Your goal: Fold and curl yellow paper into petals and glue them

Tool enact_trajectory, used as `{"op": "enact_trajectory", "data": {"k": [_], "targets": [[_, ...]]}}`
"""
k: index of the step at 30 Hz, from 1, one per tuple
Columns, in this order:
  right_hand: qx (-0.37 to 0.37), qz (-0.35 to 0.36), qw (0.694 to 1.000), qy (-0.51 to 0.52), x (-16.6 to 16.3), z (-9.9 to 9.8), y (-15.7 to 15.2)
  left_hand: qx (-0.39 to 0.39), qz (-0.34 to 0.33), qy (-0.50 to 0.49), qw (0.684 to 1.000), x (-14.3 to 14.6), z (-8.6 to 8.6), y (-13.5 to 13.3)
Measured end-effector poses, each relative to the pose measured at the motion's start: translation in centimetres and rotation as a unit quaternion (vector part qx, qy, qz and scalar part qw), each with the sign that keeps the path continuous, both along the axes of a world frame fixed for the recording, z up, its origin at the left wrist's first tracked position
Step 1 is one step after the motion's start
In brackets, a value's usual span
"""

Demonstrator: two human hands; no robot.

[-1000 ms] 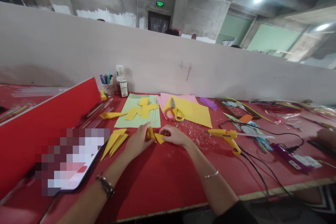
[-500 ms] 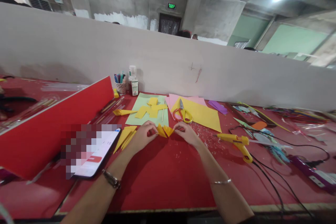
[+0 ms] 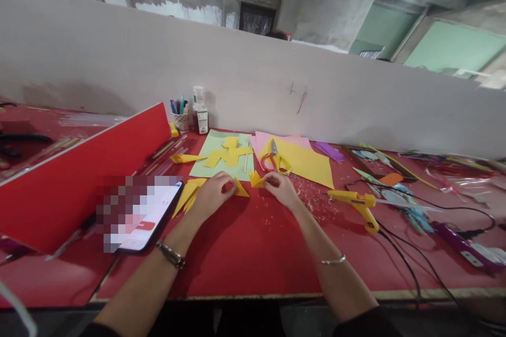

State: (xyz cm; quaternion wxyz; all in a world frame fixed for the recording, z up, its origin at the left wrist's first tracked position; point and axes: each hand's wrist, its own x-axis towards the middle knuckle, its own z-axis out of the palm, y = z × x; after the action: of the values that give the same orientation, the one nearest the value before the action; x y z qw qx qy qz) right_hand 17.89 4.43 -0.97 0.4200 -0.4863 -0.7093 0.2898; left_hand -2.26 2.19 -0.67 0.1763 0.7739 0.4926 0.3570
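My left hand [image 3: 218, 190] pinches a yellow folded paper triangle [image 3: 241, 188] just above the red tabletop. Between the fingertips of my right hand [image 3: 280, 187] is another yellow folded paper piece [image 3: 256, 179] with several pointed tips. A small gap separates the two pieces. Behind them, yellow paper squares [image 3: 213, 158] and a rolled yellow paper cone [image 3: 187, 158] lie on and beside a light green sheet [image 3: 205, 142]. Scissors [image 3: 279, 160] with red and yellow handles rest on a yellow sheet [image 3: 312, 166]. Several yellow paper triangles [image 3: 185, 195] lie left of my left hand.
A phone [image 3: 156, 221] and a slanted red board [image 3: 90, 168] stand to the left. At the back are a pen cup [image 3: 182, 120] and a bottle [image 3: 201, 116]. A yellow glue gun [image 3: 353, 201], its cords and a purple power strip [image 3: 464, 247] occupy the right side.
My hands have moved slightly apart, and the two yellow paper pieces that were together now have a gap between them. The camera view has tipped downward a little.
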Motion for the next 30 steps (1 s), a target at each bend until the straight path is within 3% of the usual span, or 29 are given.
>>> {"op": "enact_trajectory", "data": {"k": [6, 13, 17, 20, 22, 25, 28, 30], "targets": [[0.027, -0.008, 0.998, -0.052, -0.2, 0.3, -0.4, -0.007, 0.012, 0.024, 1.000, 0.1, 0.4, -0.2], [0.080, 0.034, 0.989, -0.123, -0.4, 0.6, -0.6, -0.023, -0.053, -0.012, 0.998, -0.1, 0.4, 0.0], [0.075, 0.016, 0.981, -0.180, -1.1, 1.5, 0.7, -0.017, -0.019, -0.038, 0.999, -0.3, 0.4, 0.2], [0.087, 0.037, 0.936, -0.339, -2.3, 2.5, 2.2, -0.011, 0.019, -0.121, 0.992, -0.3, 0.2, 0.7], [0.090, 0.042, 0.874, -0.475, -3.4, 3.0, 3.3, -0.037, 0.061, -0.211, 0.975, -0.2, 0.0, 1.1], [0.103, 0.053, 0.781, -0.614, -4.9, 3.1, 4.9, -0.133, 0.102, -0.354, 0.920, -0.1, -0.1, 1.2], [0.103, 0.054, 0.756, -0.644, -5.9, 2.6, 6.1, -0.214, 0.067, -0.475, 0.851, 0.0, 0.0, 1.0], [0.109, 0.061, 0.751, -0.648, -6.2, 2.4, 6.6, -0.231, 0.035, -0.520, 0.822, 0.1, 0.2, 0.9]]}}
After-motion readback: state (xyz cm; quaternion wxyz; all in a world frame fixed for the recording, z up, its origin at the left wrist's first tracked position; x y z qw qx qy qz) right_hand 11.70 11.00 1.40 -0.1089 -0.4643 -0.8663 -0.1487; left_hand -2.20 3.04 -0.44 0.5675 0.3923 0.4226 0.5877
